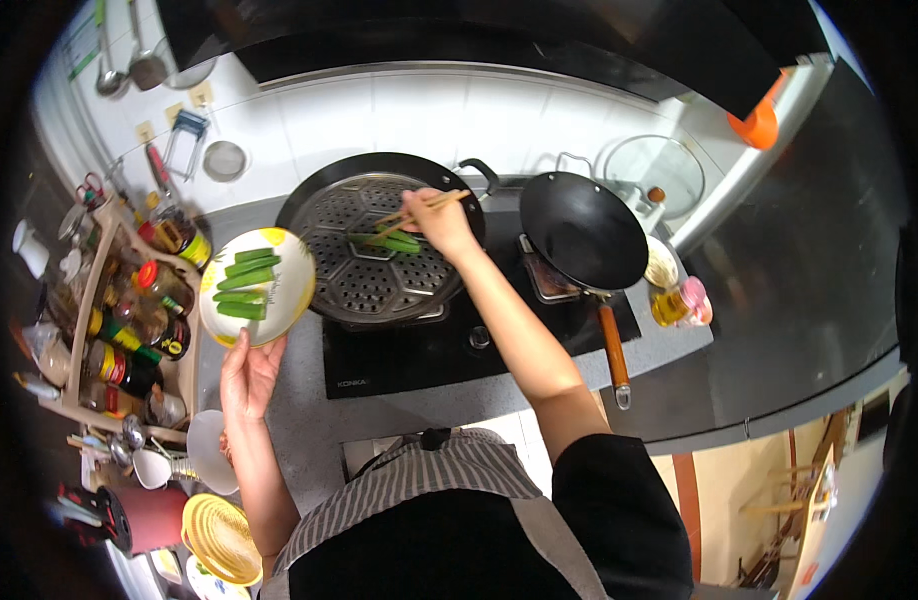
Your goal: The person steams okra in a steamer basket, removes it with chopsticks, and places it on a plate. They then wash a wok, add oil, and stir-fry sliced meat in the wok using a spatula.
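Observation:
My left hand (252, 371) grips the near rim of a white plate (297, 289) with a yellow pattern. Several green okra pods (246, 279) lie side by side on that plate, left of the big pan. In my right hand (434, 217) is a pair of wooden chopsticks (447, 199), angled down to the left. Their tips are at a small pile of okra pods (396, 241) on the perforated metal steamer rack (357, 281). The rack sits inside a wide black pan (297, 199) on the left burner. Whether the tips pinch a pod is unclear.
A black wok (579, 229) stands on the right burner, its wooden handle (613, 349) jutting toward me. Sauce bottles crowd a rack (91, 315) at left. An oil bottle (669, 306) and a glass lid (654, 169) are at right. A range hood (466, 45) overhangs the cooktop (406, 364).

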Motion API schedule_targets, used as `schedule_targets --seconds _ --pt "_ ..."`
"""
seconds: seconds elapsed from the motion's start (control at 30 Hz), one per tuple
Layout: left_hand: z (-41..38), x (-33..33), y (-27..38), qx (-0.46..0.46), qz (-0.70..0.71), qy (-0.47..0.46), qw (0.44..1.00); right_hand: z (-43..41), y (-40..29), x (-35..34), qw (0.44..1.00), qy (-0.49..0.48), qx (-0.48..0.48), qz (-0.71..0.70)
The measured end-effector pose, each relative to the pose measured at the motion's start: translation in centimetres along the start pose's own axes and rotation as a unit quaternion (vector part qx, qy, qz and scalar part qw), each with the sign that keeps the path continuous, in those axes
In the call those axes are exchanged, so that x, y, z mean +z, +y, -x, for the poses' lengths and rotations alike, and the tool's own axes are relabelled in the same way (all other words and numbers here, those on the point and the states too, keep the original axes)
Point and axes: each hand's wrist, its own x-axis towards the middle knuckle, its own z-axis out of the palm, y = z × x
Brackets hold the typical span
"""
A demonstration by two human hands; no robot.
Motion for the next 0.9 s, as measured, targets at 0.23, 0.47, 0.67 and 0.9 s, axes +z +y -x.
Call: schedule_targets --seconds 0.23,0.47,0.67,0.9 --pt "0.3 0.4 0.0 -0.004 -0.003 0.011 1.0 -0.1 -0.7 2.0 0.993 0.076 -0.073 0.055" --pt "0.2 0.8 -0.4 -0.019 -0.022 -0.002 1.0 0.1 -2.3 1.0 0.987 0.116 -0.062 -0.088" --pt "0.3 1.1 -0.5 -0.012 -0.038 0.001 0.999 2.1 -9.9 4.5 0.98 0.045 -0.09 -0.173" --pt "0.3 1.7 -0.6 -0.04 -0.039 -0.044 0.997 1.4 -11.0 7.9 0.991 -0.071 -0.052 -0.098"
